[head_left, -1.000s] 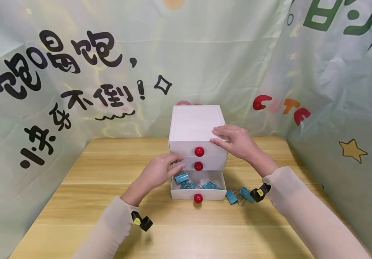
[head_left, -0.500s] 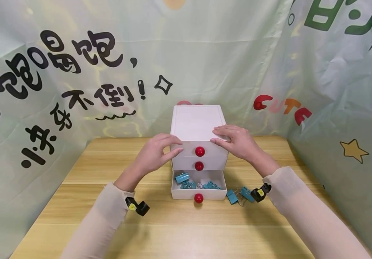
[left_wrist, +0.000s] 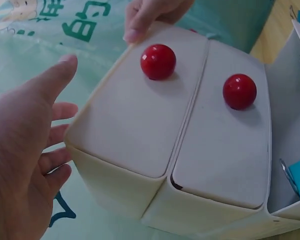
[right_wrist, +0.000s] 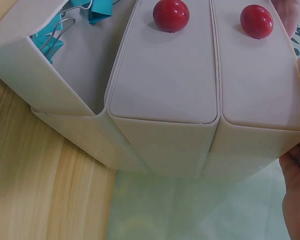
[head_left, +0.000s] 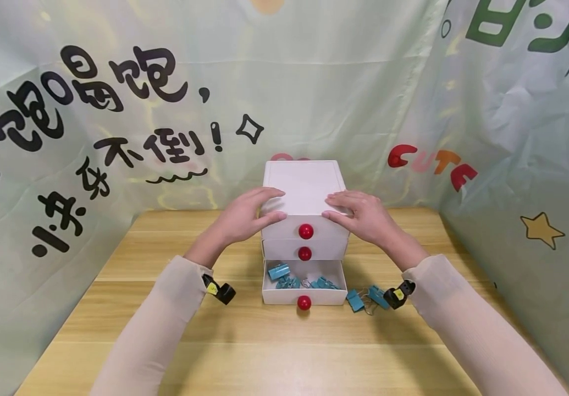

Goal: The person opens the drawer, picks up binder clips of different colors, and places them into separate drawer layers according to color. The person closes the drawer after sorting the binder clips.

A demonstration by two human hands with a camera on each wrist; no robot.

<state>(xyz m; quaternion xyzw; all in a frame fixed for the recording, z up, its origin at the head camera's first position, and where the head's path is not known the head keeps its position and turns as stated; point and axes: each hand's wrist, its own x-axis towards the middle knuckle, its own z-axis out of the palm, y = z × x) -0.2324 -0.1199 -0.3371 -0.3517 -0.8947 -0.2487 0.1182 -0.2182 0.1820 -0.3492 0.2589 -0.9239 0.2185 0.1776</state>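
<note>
A white desktop drawer box stands on the table with red ball knobs, its lowest drawer pulled out. Inside that drawer lie several blue binder clips. My left hand is at the box's top left front corner, thumb and fingers spread. In the left wrist view, the fingertips of that hand are right at the edge of the top, around no object. My right hand rests on the top right front edge, fingers laid over the top and thumb along the front rim. Both upper drawers are closed.
Blue binder clips with wire handles lie on the wooden table, right of the open drawer. A printed cloth hangs behind and along the sides. A small black camera sits on each wrist.
My left hand has risen from beside the middle drawer to the top left corner of the box and moved slightly inward. The right hand and the drawers have stayed put.
</note>
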